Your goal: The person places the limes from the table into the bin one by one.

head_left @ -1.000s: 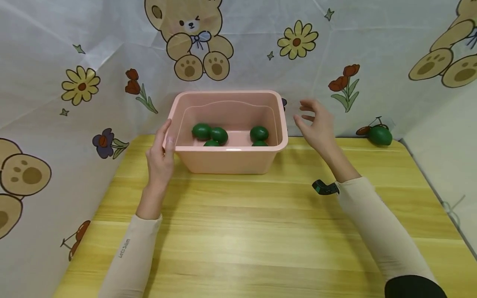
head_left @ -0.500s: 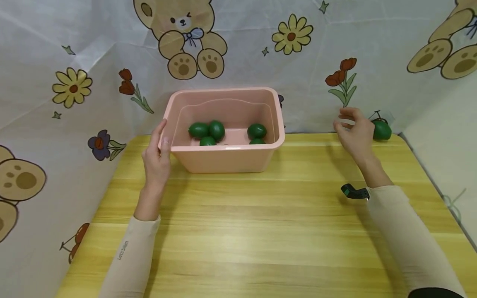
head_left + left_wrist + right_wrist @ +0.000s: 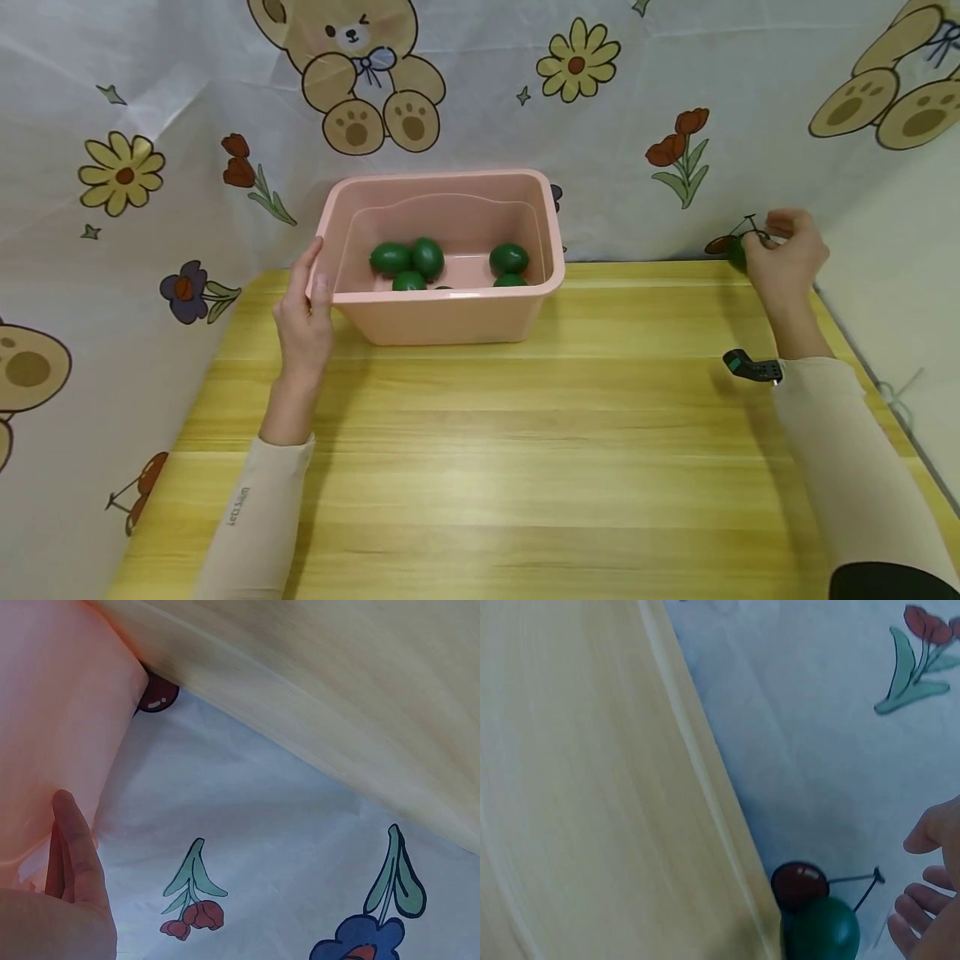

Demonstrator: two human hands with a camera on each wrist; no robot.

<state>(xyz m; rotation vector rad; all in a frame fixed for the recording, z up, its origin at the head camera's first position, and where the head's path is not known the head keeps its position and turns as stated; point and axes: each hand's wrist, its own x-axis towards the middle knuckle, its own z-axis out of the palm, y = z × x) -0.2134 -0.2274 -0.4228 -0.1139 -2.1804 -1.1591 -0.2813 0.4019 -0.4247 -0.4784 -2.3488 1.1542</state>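
Observation:
My left hand point(image 3: 303, 321) is at the left rim of a pink plastic bin point(image 3: 442, 321). In the left wrist view its straight fingers point(image 3: 79, 851) rest along the bin's outer wall. Several glossy dark-green, lime-like fruits point(image 3: 510, 259) lie inside the bin, the front ones partly hidden by its near wall. At the far right my right hand point(image 3: 791, 254) is beside one more green fruit point(image 3: 737, 254), overlapping it in the head view. The right wrist view has this fruit low at the table's back edge, with the loosely bent fingers point(image 3: 928, 898) a gap away from it.
The yellow wooden table point(image 3: 525, 467) backs onto a white cloth point(image 3: 480, 92) printed with bears and flowers. Cloth also hangs down the left side. A pale wall point(image 3: 900, 308) borders the table's right edge. A black wrist device point(image 3: 752, 367) juts from the right cuff.
My right hand has travelled from beside the bin rightward to the lone green fruit. The left hand stays at the bin's rim. Some fruits in the bin have rolled slightly, and the view has shifted a little.

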